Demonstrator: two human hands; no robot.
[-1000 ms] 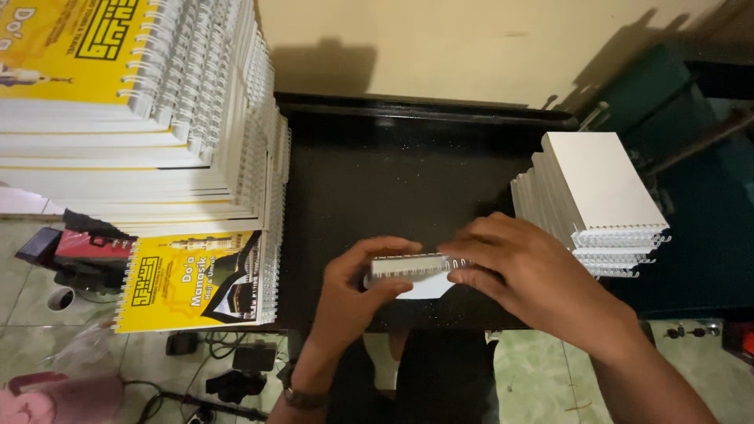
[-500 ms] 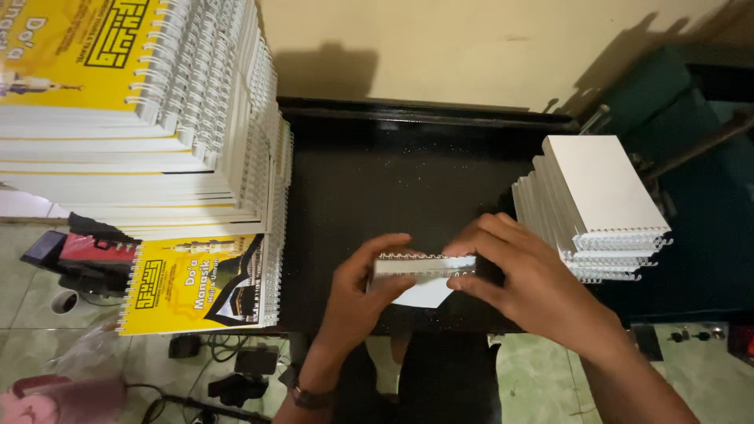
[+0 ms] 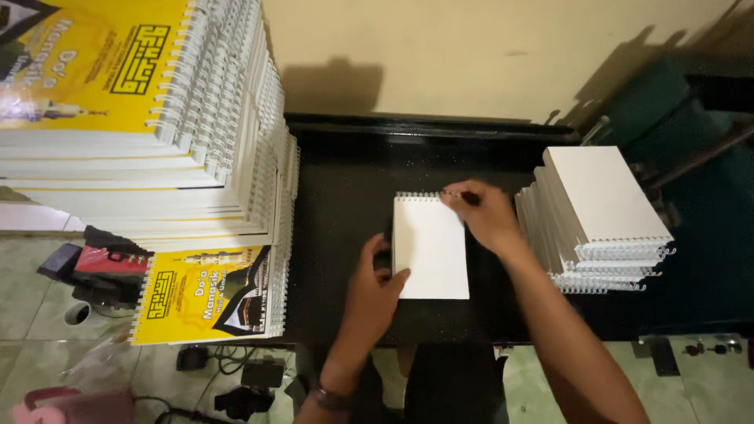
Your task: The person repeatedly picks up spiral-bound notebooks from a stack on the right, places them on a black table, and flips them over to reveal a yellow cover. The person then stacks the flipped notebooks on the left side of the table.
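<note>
A white spiral-bound booklet [image 3: 432, 247] lies flat on the black table [image 3: 345, 196], its wire binding along the far edge. My left hand [image 3: 377, 286] rests on the booklet's near left corner, fingers spread on the page. My right hand [image 3: 483, 213] pinches the right end of the wire binding at the booklet's far right corner.
A stack of white spiral-bound booklets [image 3: 601, 216] stands just right of my right hand. A tall pile of yellow-covered spiral booklets [image 3: 133, 118] fills the left side, with a lower pile [image 3: 208, 294] in front. Cables and small items lie on the tiled floor [image 3: 47, 314] below.
The booklet was held up on edge between both hands near the table's front. Now it lies flat further onto the table, with the hands moved to its corners.
</note>
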